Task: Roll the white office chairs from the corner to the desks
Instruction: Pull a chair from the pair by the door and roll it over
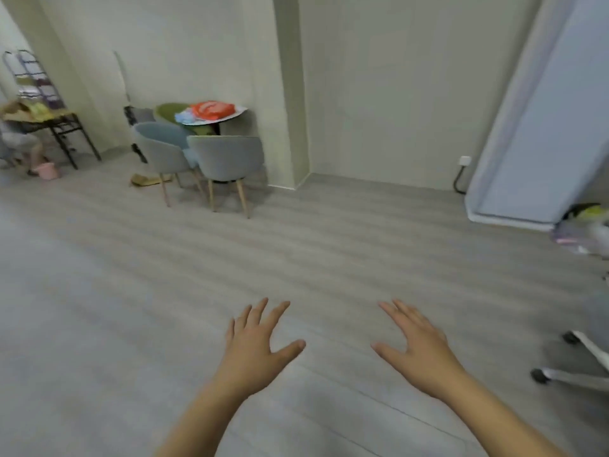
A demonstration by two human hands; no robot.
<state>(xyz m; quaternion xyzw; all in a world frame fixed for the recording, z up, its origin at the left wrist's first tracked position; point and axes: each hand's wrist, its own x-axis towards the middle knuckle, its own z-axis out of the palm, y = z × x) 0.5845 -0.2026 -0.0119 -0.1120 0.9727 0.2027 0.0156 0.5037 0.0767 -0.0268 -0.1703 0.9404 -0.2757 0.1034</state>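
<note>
Fingers spread wide on both hands, palms down over bare floor, grasping nothing. Left hand and right hand side by side, apart, empty.

White office chair only partly in frame: wheeled star base and two dark castors at far right edge, right of right hand, not touching it (seat and back cut off, cannot tell shape). No desks or worktop for it visible.

Handling guess: rolls easily on castors over smooth plank floor, moderate weight, rigid frame, apt to swivel and drift if pushed off-centre. Best hold probably top of backrest or both armrests, two hands, steady push.

Grey legged chairs beside a round table well beyond right-hand chair base, not task items.
</note>
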